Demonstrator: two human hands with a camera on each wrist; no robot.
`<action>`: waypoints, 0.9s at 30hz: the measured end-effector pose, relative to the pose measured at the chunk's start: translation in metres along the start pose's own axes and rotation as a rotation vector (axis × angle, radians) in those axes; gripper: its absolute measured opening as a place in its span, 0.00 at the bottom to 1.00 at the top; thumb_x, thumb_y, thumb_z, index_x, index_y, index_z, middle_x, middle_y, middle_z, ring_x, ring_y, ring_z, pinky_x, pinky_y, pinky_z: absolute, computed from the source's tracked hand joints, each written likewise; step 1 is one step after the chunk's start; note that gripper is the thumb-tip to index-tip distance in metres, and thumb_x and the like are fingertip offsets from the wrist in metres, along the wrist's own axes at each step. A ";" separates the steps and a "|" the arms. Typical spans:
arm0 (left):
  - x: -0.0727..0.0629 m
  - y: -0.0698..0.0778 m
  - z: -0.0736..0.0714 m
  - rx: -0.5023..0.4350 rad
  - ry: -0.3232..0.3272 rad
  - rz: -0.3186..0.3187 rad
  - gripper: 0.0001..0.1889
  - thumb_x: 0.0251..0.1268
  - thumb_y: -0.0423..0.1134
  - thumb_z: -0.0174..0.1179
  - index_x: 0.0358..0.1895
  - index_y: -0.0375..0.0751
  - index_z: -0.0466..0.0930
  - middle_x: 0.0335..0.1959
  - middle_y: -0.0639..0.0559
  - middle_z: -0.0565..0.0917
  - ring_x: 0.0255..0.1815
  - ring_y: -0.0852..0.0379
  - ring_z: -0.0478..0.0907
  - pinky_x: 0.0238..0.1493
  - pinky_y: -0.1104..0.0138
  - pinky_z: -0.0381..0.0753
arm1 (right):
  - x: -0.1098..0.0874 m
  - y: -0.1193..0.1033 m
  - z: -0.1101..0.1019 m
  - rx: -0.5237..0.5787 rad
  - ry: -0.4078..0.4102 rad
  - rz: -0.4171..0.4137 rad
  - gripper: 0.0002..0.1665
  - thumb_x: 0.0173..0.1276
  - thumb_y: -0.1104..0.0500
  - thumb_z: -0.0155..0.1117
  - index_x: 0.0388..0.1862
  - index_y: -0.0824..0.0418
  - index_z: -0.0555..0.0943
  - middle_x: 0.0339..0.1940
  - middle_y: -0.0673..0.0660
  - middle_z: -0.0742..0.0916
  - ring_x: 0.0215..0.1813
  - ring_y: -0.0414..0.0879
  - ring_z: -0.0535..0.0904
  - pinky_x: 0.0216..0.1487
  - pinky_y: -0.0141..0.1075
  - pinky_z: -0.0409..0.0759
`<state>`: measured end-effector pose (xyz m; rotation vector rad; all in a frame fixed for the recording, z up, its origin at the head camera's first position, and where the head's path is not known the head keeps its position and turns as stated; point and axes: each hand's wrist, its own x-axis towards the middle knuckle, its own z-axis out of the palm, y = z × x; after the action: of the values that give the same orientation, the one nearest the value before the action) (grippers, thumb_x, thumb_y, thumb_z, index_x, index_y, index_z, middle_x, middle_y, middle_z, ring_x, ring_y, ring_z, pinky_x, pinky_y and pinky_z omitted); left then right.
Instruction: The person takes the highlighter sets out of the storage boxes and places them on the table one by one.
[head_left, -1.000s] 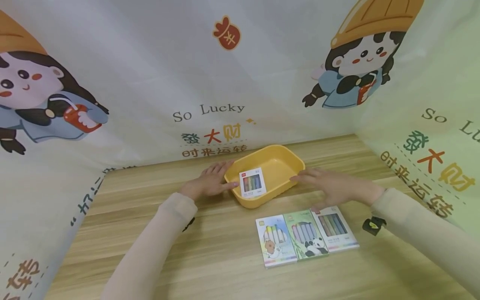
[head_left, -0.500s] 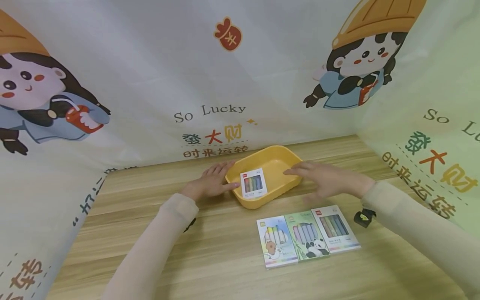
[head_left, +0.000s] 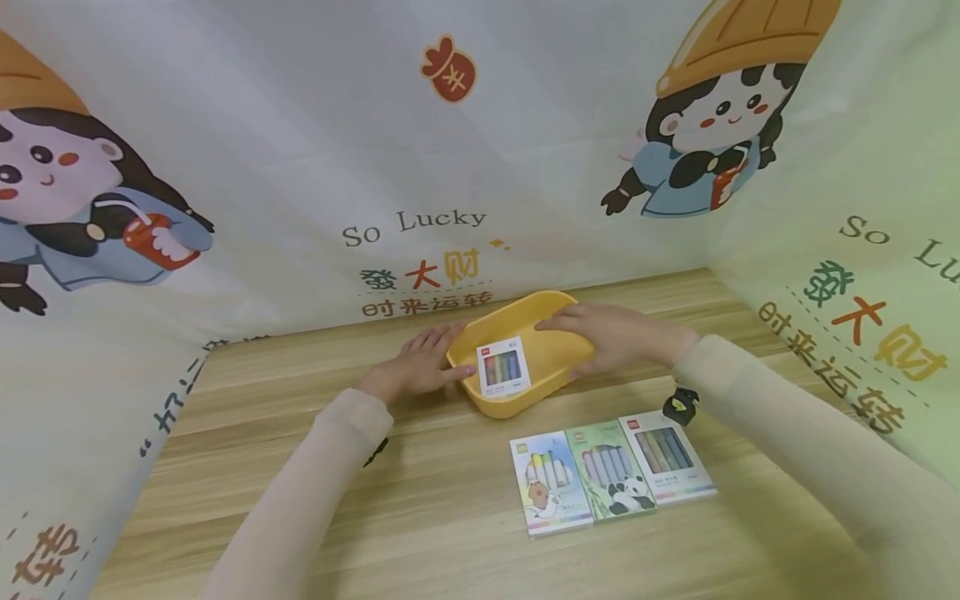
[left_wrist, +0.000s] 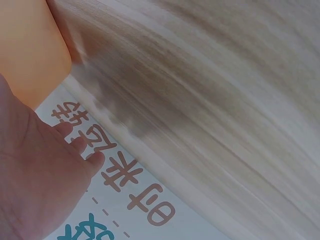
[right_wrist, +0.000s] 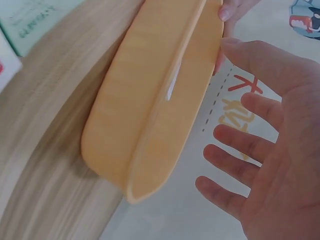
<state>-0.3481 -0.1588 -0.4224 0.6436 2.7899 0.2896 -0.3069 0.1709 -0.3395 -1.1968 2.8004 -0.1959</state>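
A yellow plastic basket [head_left: 555,387] stands near the back of the table. Inside its left part lies a white box [head_left: 504,367] with a window showing coloured sticks, crayons or markers. My left hand [head_left: 416,362] holds the basket's left end, thumb over the rim and fingers along the outside. My right hand [head_left: 618,333] is over the basket's right end, its fingers spread and nothing in them; the right wrist view shows them apart from the basket wall. In front lie a bear-printed box [head_left: 551,483], a green panda box [head_left: 611,471] and another white box [head_left: 667,458], side by side.
The wood-grain table [head_left: 420,517] meets a printed white cloth wall [head_left: 315,167] right behind the basket. More cloth rises at the left and right sides. A dark wrist strap [head_left: 680,406] on the right arm hangs just above the right-hand box.
My right hand has moved left from the basket's right rim to over its right end. The left hand, the basket and the boxes have stayed in place.
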 end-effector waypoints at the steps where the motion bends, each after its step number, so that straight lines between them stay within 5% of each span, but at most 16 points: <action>1: -0.001 0.000 0.000 -0.001 0.000 0.003 0.49 0.65 0.77 0.37 0.80 0.61 0.27 0.84 0.45 0.39 0.84 0.39 0.38 0.81 0.40 0.42 | 0.003 0.000 0.000 -0.003 -0.002 -0.006 0.46 0.60 0.45 0.72 0.75 0.50 0.66 0.73 0.63 0.74 0.72 0.63 0.70 0.71 0.60 0.69; 27: -0.001 -0.002 0.001 -0.003 0.011 0.016 0.50 0.64 0.78 0.37 0.81 0.59 0.28 0.83 0.41 0.42 0.83 0.36 0.41 0.80 0.39 0.42 | 0.064 -0.011 0.001 -0.026 -0.125 0.033 0.42 0.62 0.45 0.68 0.75 0.48 0.67 0.77 0.59 0.70 0.78 0.61 0.62 0.75 0.62 0.62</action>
<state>-0.3480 -0.1607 -0.4233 0.6654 2.7957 0.3017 -0.3434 0.1166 -0.3411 -1.1254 2.7209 -0.0795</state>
